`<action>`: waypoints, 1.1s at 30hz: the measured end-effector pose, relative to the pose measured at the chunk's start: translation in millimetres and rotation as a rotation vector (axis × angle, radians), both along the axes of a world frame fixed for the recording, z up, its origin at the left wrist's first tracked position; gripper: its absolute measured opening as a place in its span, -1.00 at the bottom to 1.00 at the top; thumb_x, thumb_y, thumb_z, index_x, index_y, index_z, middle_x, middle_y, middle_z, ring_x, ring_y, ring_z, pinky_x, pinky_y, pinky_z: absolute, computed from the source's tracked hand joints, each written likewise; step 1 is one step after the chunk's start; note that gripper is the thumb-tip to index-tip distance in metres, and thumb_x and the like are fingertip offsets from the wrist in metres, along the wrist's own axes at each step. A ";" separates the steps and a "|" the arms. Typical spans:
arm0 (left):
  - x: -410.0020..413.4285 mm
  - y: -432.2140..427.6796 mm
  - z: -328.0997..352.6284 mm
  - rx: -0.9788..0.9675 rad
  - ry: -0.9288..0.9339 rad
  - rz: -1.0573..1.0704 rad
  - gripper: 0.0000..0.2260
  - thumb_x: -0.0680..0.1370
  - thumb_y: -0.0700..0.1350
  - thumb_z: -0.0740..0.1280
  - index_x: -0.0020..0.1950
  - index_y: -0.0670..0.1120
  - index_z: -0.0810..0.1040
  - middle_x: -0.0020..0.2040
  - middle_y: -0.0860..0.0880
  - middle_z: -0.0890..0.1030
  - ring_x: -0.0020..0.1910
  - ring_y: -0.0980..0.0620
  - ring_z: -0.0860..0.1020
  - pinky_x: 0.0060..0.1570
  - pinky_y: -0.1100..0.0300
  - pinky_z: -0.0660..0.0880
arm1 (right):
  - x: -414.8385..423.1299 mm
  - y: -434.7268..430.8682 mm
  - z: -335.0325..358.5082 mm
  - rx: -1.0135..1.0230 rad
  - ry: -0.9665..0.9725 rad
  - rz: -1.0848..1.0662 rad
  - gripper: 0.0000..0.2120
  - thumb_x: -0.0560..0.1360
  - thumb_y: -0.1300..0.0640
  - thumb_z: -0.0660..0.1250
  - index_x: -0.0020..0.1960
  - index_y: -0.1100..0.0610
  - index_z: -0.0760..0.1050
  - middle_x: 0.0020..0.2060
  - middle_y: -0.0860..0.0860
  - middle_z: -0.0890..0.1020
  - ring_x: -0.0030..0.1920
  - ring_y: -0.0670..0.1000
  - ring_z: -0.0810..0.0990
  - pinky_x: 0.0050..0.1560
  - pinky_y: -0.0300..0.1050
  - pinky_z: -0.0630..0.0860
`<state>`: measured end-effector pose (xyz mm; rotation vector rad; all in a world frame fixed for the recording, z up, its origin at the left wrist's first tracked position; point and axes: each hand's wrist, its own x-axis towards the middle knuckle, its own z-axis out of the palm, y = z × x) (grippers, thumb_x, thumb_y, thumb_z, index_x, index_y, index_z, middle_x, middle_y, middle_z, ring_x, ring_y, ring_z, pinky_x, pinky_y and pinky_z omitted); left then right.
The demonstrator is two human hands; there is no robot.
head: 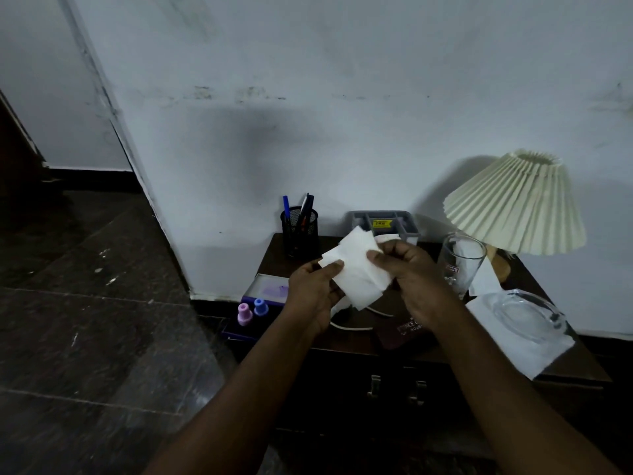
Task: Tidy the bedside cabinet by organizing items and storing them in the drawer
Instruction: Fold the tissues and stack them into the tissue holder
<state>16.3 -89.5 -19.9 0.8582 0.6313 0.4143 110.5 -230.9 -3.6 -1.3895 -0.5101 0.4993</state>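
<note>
1. Two hands hold one white paper tissue (356,272) up over the dark wooden bedside cabinet (272,258). I cannot tell how many sheets it has.
2. Left hand (313,289): the thumb lies on top of the tissue's near left corner and the fingers curl under it, a pinch.
3. Right hand (407,269): the thumb and bent fingers pinch the tissue's right edge.
4. One black mesh pen cup (299,231) stands at the back left with at least three pens in it, one of them blue.
5. One grey plastic tray with a yellow label (383,222) sits at the back by the wall. The tissue hides its front.
6. Two small bottles stand on a purple box (267,286) at the left edge, one with a pink cap (244,313) and one with a blue cap (259,306).
7. One clear drinking glass (460,262) stands just right of the right hand, near one lamp with a cream pleated shade (517,207).
8. One clear glass ashtray (524,313) rests on a white paper sheet (513,354) at the right front.
9. One white cord (349,326) and one dark flat pouch with writing (404,332) lie under the hands, partly hidden.
10. Two metal handles (375,385) hang on the drawer front, and the drawer is closed.
</note>
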 end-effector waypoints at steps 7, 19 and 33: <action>4.4 -13.3 -1.9 -0.021 -0.018 -0.012 -0.88 0.63 -0.30 0.35 0.16 -0.21 0.58 -0.11 -0.16 0.76 -0.21 -0.09 0.75 -0.28 0.07 0.68 | -22.4 1.6 -4.1 -0.239 -0.409 -0.343 -0.87 0.51 0.06 0.51 -0.17 0.06 0.62 -0.23 -0.02 0.70 -0.19 0.00 0.66 -0.08 0.08 0.59; -4.2 -12.7 2.4 -0.029 -0.051 0.008 -0.74 0.63 -0.29 0.33 0.33 -0.27 0.56 -0.08 -0.19 0.75 -0.20 -0.12 0.75 -0.26 0.04 0.69 | -36.3 3.7 -2.9 -0.136 -0.299 -0.233 -0.97 0.53 0.17 0.51 -0.03 0.11 0.69 -0.12 0.03 0.76 -0.09 0.08 0.73 -0.02 0.15 0.65; -5.0 -17.5 10.2 -0.107 -0.184 -0.102 -0.63 0.59 0.02 0.43 0.26 -0.23 0.63 0.09 -0.24 0.73 -0.02 -0.12 0.75 -0.17 0.05 0.69 | -32.8 7.8 -8.8 -0.267 -0.367 -0.394 -0.89 0.52 0.06 0.48 -0.11 0.09 0.67 -0.23 -0.02 0.72 -0.18 0.01 0.68 -0.14 0.01 0.56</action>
